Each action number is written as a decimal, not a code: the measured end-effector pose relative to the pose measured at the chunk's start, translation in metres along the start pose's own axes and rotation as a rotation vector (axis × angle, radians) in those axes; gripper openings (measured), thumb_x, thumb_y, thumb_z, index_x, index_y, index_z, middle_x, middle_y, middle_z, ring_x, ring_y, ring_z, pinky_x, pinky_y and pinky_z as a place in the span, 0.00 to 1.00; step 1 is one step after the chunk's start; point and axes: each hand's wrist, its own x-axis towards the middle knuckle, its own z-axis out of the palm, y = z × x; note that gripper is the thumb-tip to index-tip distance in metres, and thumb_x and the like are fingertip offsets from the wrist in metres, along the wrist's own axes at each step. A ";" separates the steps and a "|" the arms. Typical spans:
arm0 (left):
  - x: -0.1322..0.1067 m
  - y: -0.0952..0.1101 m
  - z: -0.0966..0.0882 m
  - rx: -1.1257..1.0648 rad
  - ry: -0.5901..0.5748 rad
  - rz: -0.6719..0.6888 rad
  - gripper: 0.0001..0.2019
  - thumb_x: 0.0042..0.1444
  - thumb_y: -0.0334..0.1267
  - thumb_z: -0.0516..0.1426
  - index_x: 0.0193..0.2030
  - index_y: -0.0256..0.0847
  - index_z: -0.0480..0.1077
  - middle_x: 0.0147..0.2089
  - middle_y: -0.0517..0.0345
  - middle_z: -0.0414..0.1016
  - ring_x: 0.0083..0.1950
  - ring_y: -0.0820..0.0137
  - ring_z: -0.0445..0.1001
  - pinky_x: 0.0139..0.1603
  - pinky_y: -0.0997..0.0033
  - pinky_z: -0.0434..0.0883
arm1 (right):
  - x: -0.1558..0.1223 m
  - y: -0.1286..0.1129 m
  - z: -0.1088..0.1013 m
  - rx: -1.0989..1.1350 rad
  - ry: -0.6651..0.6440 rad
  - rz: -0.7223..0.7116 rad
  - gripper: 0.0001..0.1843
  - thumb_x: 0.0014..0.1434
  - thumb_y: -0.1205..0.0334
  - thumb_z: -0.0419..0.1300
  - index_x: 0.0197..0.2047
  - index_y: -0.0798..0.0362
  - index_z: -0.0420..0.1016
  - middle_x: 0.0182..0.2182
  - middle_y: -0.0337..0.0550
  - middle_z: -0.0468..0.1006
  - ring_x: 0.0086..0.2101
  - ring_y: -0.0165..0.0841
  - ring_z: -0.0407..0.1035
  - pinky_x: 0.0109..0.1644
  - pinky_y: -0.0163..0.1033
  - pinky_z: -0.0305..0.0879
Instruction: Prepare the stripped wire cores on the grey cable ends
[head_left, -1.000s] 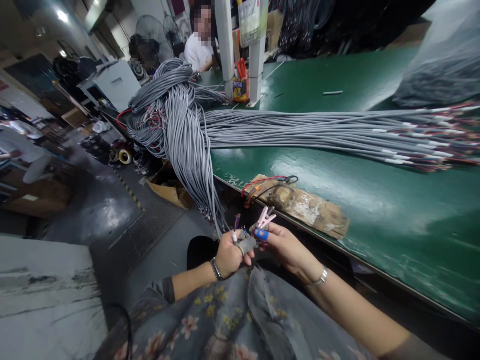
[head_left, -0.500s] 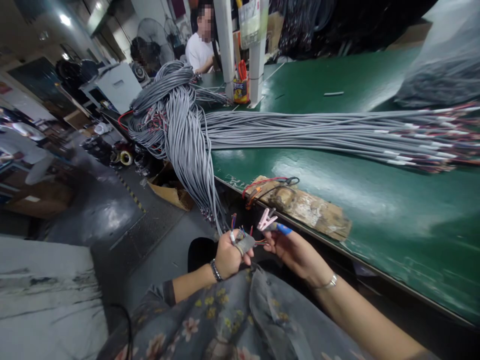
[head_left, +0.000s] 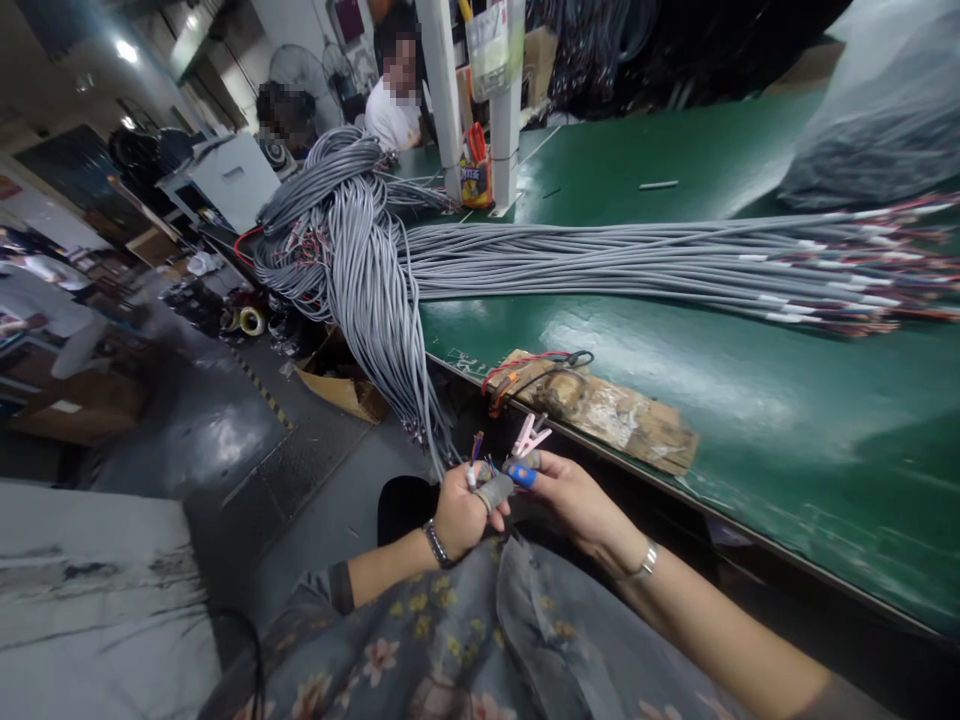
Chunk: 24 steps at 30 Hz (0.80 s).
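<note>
My left hand (head_left: pixel 459 513) is closed around the end of a grey cable (head_left: pixel 437 452) whose thin coloured wires (head_left: pixel 478 455) stick up from my fist; its thumb wears grey tape. My right hand (head_left: pixel 571 497) pinches a small pink clip-like tool (head_left: pixel 531 436) right beside those wires, with a blue cover on one fingertip. Both hands meet over my lap, just below the table's edge. The cable runs up into a thick bundle of grey cables (head_left: pixel 375 290) hanging off the green table (head_left: pixel 750 390).
More grey cables (head_left: pixel 637 265) lie across the table, their stripped ends at the right. A worn cardboard pad (head_left: pixel 607 408) with red and black leads sits at the near edge. A person (head_left: pixel 390 100) sits at the far end by a white post (head_left: pixel 439 90).
My right hand drew away to the right with the pink tool half a second ago, then came back against the wires in my left hand. The left hand stayed put.
</note>
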 end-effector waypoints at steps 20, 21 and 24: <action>0.002 -0.003 -0.004 -0.151 -0.057 -0.033 0.19 0.40 0.53 0.62 0.21 0.38 0.64 0.16 0.61 0.68 0.12 0.79 0.62 0.11 0.80 0.51 | 0.012 0.010 -0.023 0.211 0.046 0.035 0.17 0.42 0.44 0.66 0.27 0.49 0.74 0.24 0.40 0.72 0.24 0.31 0.63 0.29 0.38 0.63; 0.002 -0.003 -0.004 -0.167 -0.065 -0.051 0.20 0.39 0.53 0.62 0.21 0.38 0.64 0.16 0.61 0.68 0.12 0.79 0.62 0.11 0.80 0.51 | 0.013 0.009 -0.024 0.189 0.031 0.001 0.20 0.44 0.40 0.63 0.28 0.48 0.74 0.26 0.41 0.73 0.24 0.32 0.63 0.29 0.38 0.63; 0.005 0.001 -0.001 -0.213 -0.100 -0.100 0.20 0.36 0.53 0.63 0.21 0.38 0.64 0.15 0.61 0.68 0.11 0.79 0.61 0.10 0.80 0.52 | 0.011 0.001 -0.020 -0.032 0.036 -0.167 0.24 0.47 0.34 0.58 0.29 0.48 0.74 0.24 0.41 0.71 0.24 0.33 0.62 0.30 0.39 0.62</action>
